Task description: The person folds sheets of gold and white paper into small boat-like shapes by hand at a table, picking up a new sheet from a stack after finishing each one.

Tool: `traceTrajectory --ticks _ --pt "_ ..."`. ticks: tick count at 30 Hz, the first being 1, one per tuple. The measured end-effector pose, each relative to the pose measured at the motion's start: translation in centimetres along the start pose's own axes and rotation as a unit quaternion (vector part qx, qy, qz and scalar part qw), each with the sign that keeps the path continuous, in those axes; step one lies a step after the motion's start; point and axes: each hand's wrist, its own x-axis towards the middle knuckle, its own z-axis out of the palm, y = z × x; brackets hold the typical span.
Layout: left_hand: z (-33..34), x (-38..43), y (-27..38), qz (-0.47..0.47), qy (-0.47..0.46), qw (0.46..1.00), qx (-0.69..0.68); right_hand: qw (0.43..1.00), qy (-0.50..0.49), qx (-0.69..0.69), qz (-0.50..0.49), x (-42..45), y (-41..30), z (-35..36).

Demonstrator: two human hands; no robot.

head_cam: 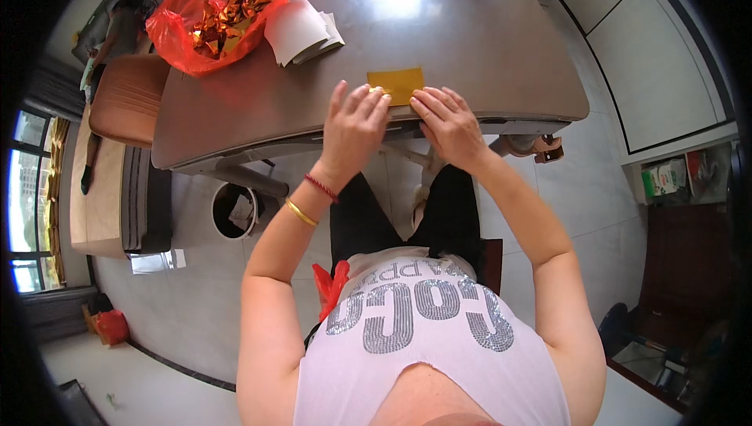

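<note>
A small rectangular sheet of gold foil paper [399, 80] lies flat near the front edge of the table [482, 68]. Its near left corner is under the fingertips of my left hand [356, 117], where a bright glint shows at the fingers. The fingers of my right hand [449, 122] hold the near right corner. Both hands reach over the table's rim, and the near edge of the sheet is partly hidden behind them. A red cord bracelet and a gold bangle circle my left wrist.
A red plastic bag [170, 32] with shiny folded gold foil pieces [229, 21] stands at the table's back left. Beside it lies a stack of white paper [296, 29]. A brown chair [126, 97] touches the left side; a bin [235, 211] is below. Another person sits beyond.
</note>
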Motion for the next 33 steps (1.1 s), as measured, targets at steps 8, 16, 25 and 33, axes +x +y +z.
traceTrajectory --ticks 8,16,25,33 --pt "1.3 -1.2 2.6 0.020 -0.021 0.999 0.019 0.997 0.020 0.064 0.026 -0.7 0.1 0.0" --pt "-1.0 -1.9 -0.1 -0.002 -0.017 0.995 0.097 0.997 0.028 0.070 0.027 -1.1 0.1 0.0" --pt "1.8 -0.9 3.6 0.057 -0.007 0.998 -0.015 0.999 0.025 0.030 0.029 -1.4 -0.1 -0.3" --pt "-0.8 -2.5 0.7 0.042 -0.024 0.999 -0.003 0.998 0.048 0.042 0.027 -1.3 0.0 -0.1"
